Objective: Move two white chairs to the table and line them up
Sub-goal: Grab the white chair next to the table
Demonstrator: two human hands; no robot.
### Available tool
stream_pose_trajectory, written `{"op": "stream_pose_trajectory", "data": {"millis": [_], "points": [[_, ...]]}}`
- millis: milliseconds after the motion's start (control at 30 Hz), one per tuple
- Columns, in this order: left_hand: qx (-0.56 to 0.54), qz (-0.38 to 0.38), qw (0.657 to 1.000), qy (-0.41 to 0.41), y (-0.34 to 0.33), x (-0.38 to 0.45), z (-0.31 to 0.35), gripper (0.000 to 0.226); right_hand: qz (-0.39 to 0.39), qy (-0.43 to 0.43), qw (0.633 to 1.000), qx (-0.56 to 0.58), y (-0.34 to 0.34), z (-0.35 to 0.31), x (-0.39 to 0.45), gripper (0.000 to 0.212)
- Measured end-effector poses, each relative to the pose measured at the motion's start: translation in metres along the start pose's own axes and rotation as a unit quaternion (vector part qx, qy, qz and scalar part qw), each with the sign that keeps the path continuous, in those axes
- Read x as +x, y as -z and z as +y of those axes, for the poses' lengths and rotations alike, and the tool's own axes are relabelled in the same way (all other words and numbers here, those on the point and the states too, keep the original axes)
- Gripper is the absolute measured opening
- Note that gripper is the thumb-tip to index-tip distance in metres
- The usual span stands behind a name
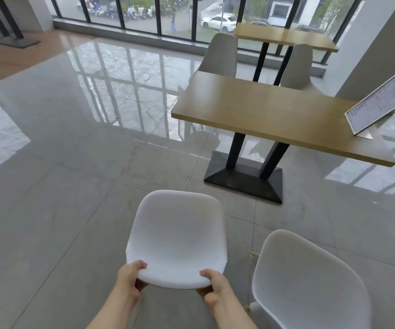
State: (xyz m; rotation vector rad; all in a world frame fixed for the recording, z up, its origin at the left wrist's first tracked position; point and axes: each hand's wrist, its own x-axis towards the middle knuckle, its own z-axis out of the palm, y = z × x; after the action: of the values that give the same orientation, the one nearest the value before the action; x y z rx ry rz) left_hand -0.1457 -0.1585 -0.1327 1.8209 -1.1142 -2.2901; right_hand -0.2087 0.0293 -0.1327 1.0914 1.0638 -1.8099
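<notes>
A white chair (177, 236) is right in front of me, seen from above, with its legs hidden under the shell. My left hand (130, 279) and my right hand (211, 288) both grip the top edge of its backrest. A second white chair (308, 283) stands just to its right, untouched. The wooden table (270, 115) on a black base (246, 181) lies ahead and to the right, about a chair's length from the held chair.
Two grey chairs (222, 55) (297, 65) stand at the table's far side. A framed sign (381, 103) leans on the table's right end. Another wooden table (284, 35) sits by the windows. Glossy tiled floor (73, 143) spreads to the left.
</notes>
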Motion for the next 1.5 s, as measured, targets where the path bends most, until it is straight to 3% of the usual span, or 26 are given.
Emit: {"op": "stream_pose_trajectory", "data": {"millis": [233,567,733,900,1033,1500], "points": [[0.034,-0.084,0.996,-0.014,-0.057,0.061,0.078,0.03,0.011,0.053,0.997,0.047,-0.065,-0.049,0.044,0.022],[0.046,-0.074,0.996,-0.005,-0.134,0.133,0.148,0.017,-0.005,0.046,0.996,0.074,-0.135,-0.138,0.106,0.021],[0.04,-0.071,0.997,-0.015,-0.178,0.169,0.182,0.033,-0.012,0.063,0.994,0.088,-0.164,-0.185,0.133,0.027],[0.034,-0.077,0.996,-0.009,-0.213,0.191,0.207,0.019,-0.007,0.065,0.994,0.086,-0.184,-0.223,0.157,0.025],[0.032,-0.092,0.995,-0.01,-0.23,0.206,0.226,0.027,-0.002,0.069,0.995,0.068,-0.199,-0.242,0.169,0.022],[0.076,-0.103,0.992,-0.014,-0.265,0.237,0.285,0.017,0.032,0.089,0.993,0.067,-0.249,-0.278,0.19,0.022]]}}
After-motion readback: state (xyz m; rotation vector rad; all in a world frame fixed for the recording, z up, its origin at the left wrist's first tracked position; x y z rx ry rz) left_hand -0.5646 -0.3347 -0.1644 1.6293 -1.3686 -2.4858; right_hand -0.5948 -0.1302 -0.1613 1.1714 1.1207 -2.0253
